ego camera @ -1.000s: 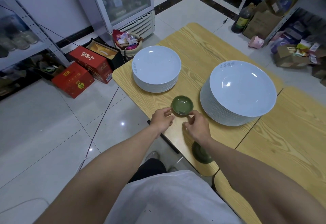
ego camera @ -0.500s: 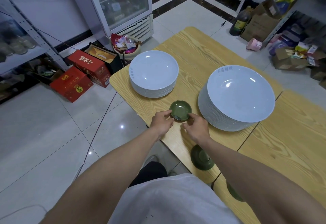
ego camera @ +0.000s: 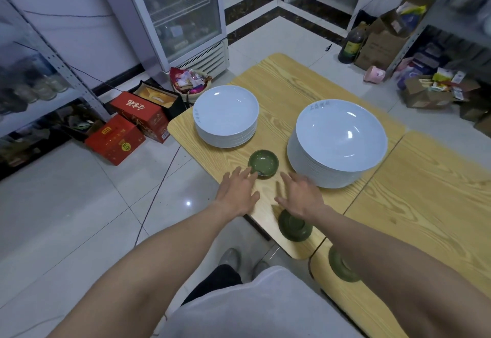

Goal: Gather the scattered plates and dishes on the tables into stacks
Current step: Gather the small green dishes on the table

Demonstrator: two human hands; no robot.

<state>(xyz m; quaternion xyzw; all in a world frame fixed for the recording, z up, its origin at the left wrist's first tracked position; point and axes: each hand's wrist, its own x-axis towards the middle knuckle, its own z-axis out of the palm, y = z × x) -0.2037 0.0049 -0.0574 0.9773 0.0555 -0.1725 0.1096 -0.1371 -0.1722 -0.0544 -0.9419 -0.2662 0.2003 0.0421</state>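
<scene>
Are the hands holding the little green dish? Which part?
Nothing is held. The left hand and right hand are open; left fingers just reach the green dish.

I see both of my bare arms stretched forward and angled toward each other, with the left hand (ego camera: 238, 192) and the right hand (ego camera: 301, 197) side by side, a small gap between them, palms turned down, fingers straight and a little spread, holding nothing.
</scene>
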